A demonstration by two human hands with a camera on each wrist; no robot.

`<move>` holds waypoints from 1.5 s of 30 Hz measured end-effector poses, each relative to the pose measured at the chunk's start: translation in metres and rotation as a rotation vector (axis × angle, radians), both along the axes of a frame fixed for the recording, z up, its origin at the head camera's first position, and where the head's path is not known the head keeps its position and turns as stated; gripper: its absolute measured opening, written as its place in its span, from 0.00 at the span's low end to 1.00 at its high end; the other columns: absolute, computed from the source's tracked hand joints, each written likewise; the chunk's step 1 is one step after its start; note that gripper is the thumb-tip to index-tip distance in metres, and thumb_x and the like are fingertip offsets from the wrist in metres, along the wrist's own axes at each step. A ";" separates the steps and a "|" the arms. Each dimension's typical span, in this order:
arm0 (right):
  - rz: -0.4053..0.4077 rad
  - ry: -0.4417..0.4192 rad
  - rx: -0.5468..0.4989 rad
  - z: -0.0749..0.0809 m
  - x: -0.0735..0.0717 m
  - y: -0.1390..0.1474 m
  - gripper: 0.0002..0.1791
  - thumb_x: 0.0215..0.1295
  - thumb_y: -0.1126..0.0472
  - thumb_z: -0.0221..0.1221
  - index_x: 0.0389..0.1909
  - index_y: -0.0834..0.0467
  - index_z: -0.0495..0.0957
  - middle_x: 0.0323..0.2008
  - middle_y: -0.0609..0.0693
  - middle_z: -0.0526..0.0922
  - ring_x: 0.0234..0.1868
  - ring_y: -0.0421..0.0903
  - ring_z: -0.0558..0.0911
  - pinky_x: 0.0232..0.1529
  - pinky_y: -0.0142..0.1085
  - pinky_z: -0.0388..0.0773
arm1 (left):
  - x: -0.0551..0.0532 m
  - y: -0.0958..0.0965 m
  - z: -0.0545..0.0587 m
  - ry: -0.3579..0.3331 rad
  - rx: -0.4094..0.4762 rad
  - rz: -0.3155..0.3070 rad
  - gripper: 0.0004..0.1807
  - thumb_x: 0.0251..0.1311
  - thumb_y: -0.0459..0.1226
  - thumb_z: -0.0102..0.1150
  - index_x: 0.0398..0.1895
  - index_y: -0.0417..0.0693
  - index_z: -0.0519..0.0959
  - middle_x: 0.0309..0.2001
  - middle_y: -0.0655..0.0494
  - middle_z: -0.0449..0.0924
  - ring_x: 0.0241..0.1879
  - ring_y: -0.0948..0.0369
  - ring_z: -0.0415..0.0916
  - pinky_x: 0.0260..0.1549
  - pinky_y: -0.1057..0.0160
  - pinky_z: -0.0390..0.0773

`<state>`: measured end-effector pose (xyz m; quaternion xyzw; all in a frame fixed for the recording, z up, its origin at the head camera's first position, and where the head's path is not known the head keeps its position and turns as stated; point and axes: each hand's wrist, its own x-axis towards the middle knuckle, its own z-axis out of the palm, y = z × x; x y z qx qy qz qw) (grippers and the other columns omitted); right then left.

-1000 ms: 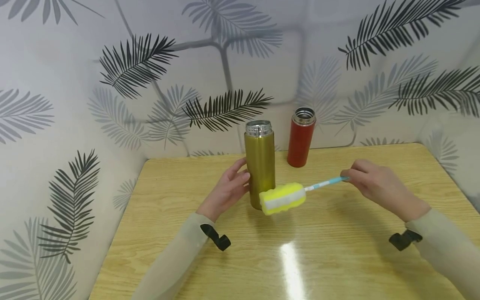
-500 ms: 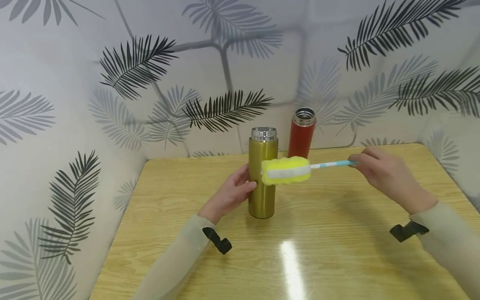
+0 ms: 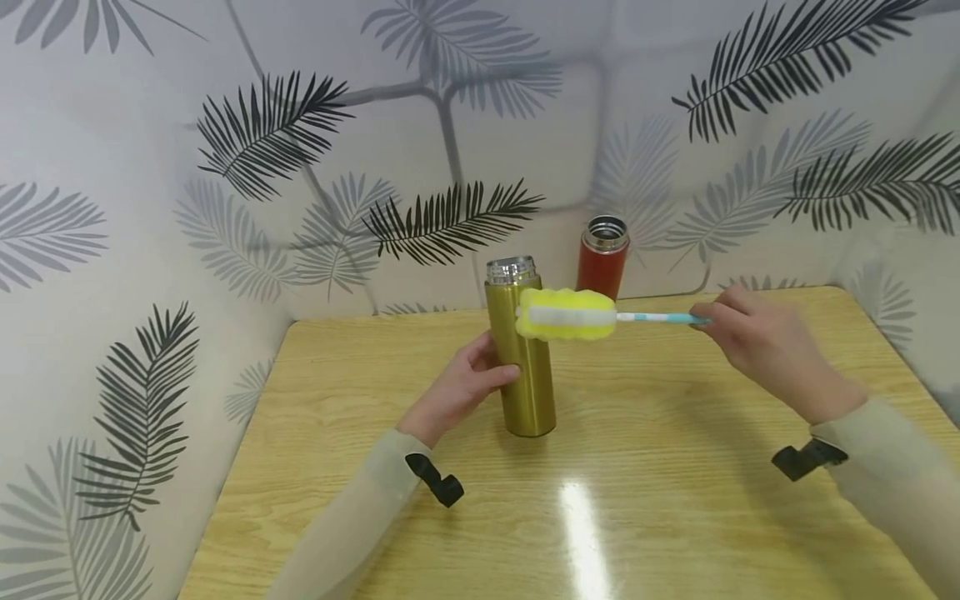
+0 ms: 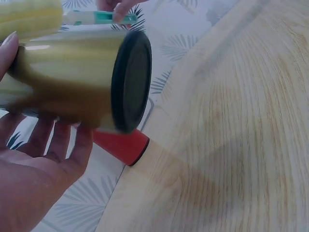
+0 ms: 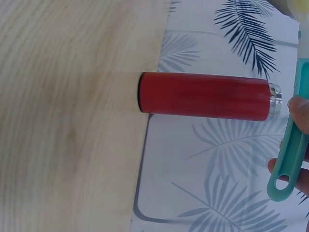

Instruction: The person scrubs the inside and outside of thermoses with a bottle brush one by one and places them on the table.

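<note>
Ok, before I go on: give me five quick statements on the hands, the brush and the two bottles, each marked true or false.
1. The left hand holds the gold bottle. True.
2. The right hand holds the brush by its turquoise handle. True.
3. The brush is inside the gold bottle. False: its yellow head is outside, in front of that bottle in the head view.
4. The gold bottle tilts, its top to the left in the head view. True.
5. The red bottle has a lid on. False: it is open at the top.
</note>
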<state>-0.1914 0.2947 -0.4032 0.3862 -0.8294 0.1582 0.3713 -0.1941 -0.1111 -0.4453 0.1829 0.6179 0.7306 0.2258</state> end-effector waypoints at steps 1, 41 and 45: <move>0.011 -0.008 0.004 -0.003 0.000 0.000 0.24 0.84 0.45 0.43 0.41 0.57 0.82 0.30 0.49 0.76 0.22 0.41 0.72 0.17 0.39 0.71 | 0.000 -0.001 0.000 -0.003 0.017 0.002 0.53 0.61 0.49 0.75 0.83 0.47 0.55 0.71 0.39 0.69 0.63 0.54 0.74 0.63 0.54 0.75; 0.013 -0.425 0.043 -0.046 0.025 -0.017 0.16 0.50 0.70 0.77 0.37 0.52 0.85 0.32 0.38 0.84 0.30 0.31 0.79 0.28 0.34 0.80 | 0.004 -0.016 0.016 0.352 0.041 0.423 0.40 0.57 0.25 0.73 0.72 0.51 0.66 0.61 0.52 0.78 0.60 0.54 0.76 0.59 0.51 0.80; 0.054 -0.390 0.018 -0.046 0.026 -0.023 0.20 0.47 0.73 0.77 0.37 0.51 0.83 0.32 0.38 0.82 0.30 0.31 0.78 0.28 0.34 0.79 | 0.005 -0.014 0.015 0.363 0.013 0.437 0.40 0.58 0.25 0.72 0.72 0.50 0.67 0.62 0.51 0.78 0.59 0.54 0.76 0.58 0.52 0.81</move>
